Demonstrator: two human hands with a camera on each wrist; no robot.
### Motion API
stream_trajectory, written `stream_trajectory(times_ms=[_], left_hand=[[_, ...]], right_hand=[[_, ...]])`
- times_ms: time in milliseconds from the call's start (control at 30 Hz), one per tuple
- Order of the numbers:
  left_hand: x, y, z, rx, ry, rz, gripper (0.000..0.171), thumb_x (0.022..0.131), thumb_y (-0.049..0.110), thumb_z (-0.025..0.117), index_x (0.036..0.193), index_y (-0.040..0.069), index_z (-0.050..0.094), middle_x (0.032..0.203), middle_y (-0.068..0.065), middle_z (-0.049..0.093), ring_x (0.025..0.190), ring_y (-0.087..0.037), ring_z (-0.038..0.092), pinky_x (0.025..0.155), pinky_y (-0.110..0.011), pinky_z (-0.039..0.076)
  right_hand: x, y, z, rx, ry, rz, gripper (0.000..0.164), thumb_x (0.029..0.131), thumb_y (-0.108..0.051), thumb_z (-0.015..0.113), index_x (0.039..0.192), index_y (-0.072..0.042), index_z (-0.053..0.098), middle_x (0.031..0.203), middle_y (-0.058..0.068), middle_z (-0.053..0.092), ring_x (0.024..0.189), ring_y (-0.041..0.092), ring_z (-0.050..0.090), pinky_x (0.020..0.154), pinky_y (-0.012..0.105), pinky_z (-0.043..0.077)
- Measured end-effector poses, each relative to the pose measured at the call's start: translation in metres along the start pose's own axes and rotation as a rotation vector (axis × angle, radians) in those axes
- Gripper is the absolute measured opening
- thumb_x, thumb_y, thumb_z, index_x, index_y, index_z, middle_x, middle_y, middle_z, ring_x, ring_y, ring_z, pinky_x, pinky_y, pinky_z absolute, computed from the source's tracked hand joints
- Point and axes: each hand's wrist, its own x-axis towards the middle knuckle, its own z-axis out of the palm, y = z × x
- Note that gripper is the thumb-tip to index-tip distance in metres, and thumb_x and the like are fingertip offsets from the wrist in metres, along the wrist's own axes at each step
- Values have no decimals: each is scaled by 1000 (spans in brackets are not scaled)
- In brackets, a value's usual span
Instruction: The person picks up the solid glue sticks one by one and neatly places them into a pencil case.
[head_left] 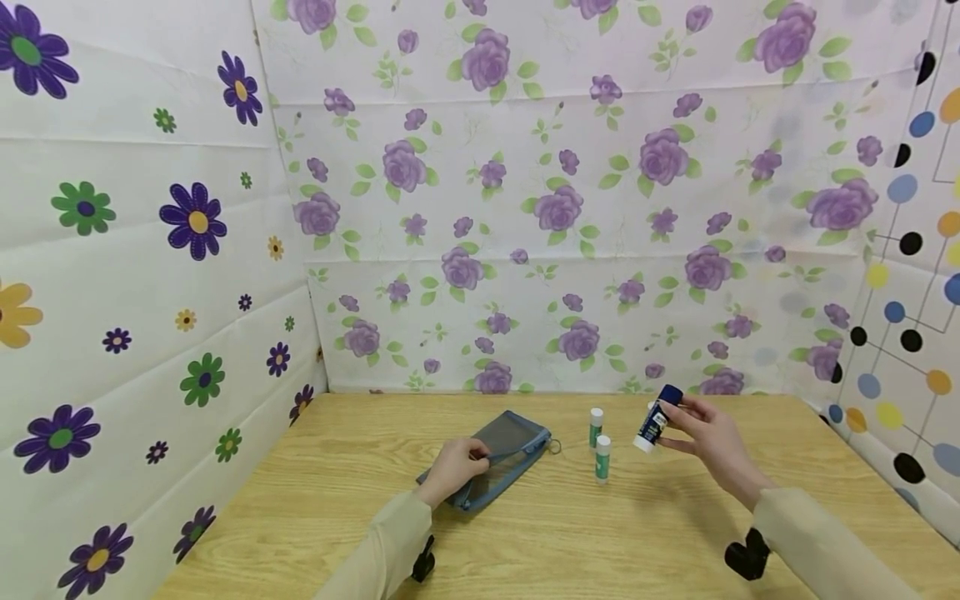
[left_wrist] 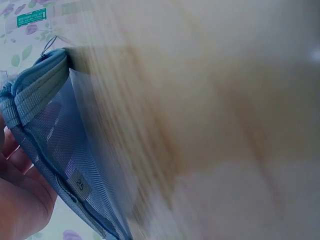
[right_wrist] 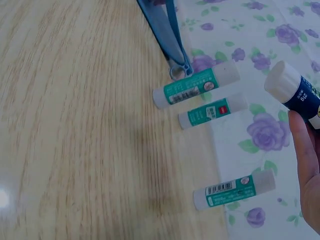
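Left hand (head_left: pixel 453 468) pinching rim of mesh pouch (head_left: pixel 508 433), nearer left edge of table (head_left: pixel 555 542) — pouch likely light, floppy; best held by rim. Right hand (head_left: pixel 716 446) pinching blue glue stick (head_left: pixel 654 423) above table, nearer right edge — probably light, stiff, smooth; grip round barrel. Toward back edge: three green glue sticks (head_left: pixel 602 464), upright.

Soft shadows fall on the brightly lit table (head_left: pixel 570 546); glare spots both wrist views' edges.

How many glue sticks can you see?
4: dark blue stick in the right hand; front green stick and back green stick, right of the pouch; third green stick, mostly hidden in the head view behind the blue one.
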Motion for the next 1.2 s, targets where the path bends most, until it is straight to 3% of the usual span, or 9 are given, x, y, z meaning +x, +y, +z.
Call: stream_trajectory(times_ms=[367, 633, 1200], left_hand=[[2, 1, 0, -4, -3, 10, 9, 83, 4, 60, 88, 5, 68, 77, 4, 59, 67, -11, 54, 58, -27, 45], [2, -1, 1, -4, 1, 11, 8, 83, 4, 62, 86, 6, 69, 76, 4, 59, 66, -10, 54, 57, -26, 45], [2, 0, 2, -15, -3, 5, 8, 83, 5, 62, 87, 5, 69, 76, 5, 59, 67, -10, 54, 57, -26, 45]], right_hand=[[3, -11, 20, 23, -15, 9, 59, 89, -22, 59, 129, 11, 30, 105, 14, 49, 92, 21, 54, 80, 47, 42], [7, -16, 32, 47, -21, 31, 63, 89, -22, 59, 133, 10, 27, 107, 16, 47, 92, 21, 53, 78, 41, 45], [19, -11, 48, 78, -20, 48, 52, 88, -21, 60, 127, 7, 38, 104, 16, 48, 92, 26, 52, 77, 43, 46]])
